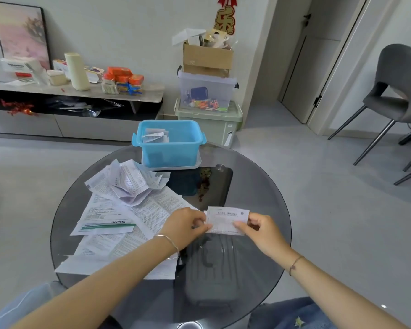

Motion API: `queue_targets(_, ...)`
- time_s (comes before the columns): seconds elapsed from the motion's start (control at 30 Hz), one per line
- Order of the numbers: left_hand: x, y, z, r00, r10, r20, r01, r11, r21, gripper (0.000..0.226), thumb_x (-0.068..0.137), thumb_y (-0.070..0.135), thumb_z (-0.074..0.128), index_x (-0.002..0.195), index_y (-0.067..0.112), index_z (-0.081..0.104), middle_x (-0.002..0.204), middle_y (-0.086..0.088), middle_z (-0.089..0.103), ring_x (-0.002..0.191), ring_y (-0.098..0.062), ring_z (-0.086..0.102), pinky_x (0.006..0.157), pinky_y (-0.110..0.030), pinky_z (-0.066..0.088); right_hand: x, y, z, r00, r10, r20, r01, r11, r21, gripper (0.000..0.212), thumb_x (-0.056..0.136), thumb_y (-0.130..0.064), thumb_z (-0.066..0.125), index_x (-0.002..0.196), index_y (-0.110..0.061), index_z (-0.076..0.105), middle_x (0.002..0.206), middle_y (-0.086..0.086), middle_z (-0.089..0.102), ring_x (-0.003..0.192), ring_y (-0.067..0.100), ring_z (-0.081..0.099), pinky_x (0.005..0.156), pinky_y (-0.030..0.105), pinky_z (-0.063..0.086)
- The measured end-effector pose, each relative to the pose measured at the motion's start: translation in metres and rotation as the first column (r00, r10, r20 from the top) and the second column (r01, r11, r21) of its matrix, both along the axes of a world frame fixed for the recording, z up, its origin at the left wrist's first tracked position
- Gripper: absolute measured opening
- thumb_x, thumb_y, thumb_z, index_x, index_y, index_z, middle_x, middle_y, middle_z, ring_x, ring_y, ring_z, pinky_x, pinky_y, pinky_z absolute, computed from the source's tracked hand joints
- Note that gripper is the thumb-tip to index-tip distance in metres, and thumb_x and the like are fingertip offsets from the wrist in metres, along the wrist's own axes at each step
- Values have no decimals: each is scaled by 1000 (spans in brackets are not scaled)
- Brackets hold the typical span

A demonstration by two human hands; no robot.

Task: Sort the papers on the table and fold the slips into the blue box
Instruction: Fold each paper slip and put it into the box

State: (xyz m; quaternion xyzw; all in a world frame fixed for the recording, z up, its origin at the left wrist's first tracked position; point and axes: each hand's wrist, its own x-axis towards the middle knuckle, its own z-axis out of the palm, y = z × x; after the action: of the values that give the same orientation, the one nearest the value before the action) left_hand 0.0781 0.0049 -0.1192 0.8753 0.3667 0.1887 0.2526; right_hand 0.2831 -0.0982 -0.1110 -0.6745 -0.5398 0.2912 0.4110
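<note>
Pinching the left edge of the slip [227, 219], my left hand [183, 225] has thumb and fingers curled on the paper. My right hand [261, 230] pinches the right edge, so the slip is stretched flat between them over the glass surface [259, 181]. Printed sheets [150, 210] and crumpled papers [128, 181] spread from 9 to 11 o'clock, passing under my left forearm. At 12 o'clock the blue box [171, 155] holds a few folded slips [154, 136].
</note>
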Motion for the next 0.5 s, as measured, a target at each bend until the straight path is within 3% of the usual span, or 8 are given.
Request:
queue_targets(0.03, 2, -2, 2, 1000, 24, 14, -23, 999, -39, 22, 88, 36, 65, 106, 23, 65, 78, 8, 69, 80, -7, 62, 83, -25, 50, -1, 3, -2, 1000, -21, -16, 20, 1000, -13, 16, 87, -17, 69, 102, -19, 72, 94, -11, 73, 80, 0, 67, 72, 12, 49)
queue_targets(0.1, 5, -5, 3, 997, 71, 24, -69, 994, -81, 52, 86, 32, 68, 133, 25, 47, 84, 11, 70, 87, -7, 63, 88, -23, 48, -2, 9, -4, 999, -44, -6, 43, 998, -42, 15, 84, -17, 72, 100, -17, 71, 89, -9, 73, 66, -2, 63, 66, 13, 49)
queue_targets(0.2, 5, -8, 4, 994, 94, -59, -88, 992, 86, 71, 87, 37, 66, 146, 25, 28, 111, 9, 59, 102, -10, 55, 92, -22, 42, -1, 17, -7, 996, -74, 42, 77, 994, -75, 11, 80, -17, 76, 90, -15, 70, 78, -6, 72, 55, -2, 55, 58, 14, 43)
queue_targets(0.27, 2, -11, 5, 996, 31, -89, -12, 978, 208, 55, 91, 37, 60, 142, 27, 40, 126, 7, 50, 112, -11, 50, 95, -21, 38, 1, 21, -9, 994, -83, 76, 90, 992, -93, 13, 79, -17, 77, 88, -14, 69, 78, -3, 72, 54, 0, 54, 57, 15, 43)
queue_targets(0.37, -4, -17, -1, 983, -111, -149, 145, 961, 237, 39, 97, 40, 48, 133, 26, 54, 137, 7, 51, 126, -11, 45, 104, -23, 32, 2, 24, -10, 993, -91, 81, 100, 989, -112, 17, 76, -15, 79, 87, -11, 67, 78, -1, 73, 57, 6, 57, 58, 20, 47)
queue_targets(0.43, -7, -22, -4, 972, -144, -186, 186, 955, 231, 46, 98, 48, 37, 134, 24, 53, 140, 6, 51, 129, -11, 43, 109, -25, 31, 3, 25, -11, 992, -94, 80, 104, 987, -119, 19, 75, -15, 80, 87, -10, 66, 78, -1, 72, 59, 8, 59, 60, 22, 49)
queue_targets(0.5, -9, -28, -4, 964, -169, -204, 217, 946, 242, 68, 90, 60, 19, 132, 21, 55, 134, 2, 56, 124, -16, 50, 104, -29, 38, 3, 26, -11, 992, -97, 81, 106, 986, -125, 20, 74, -15, 81, 87, -10, 66, 78, -1, 72, 61, 9, 60, 62, 24, 51)
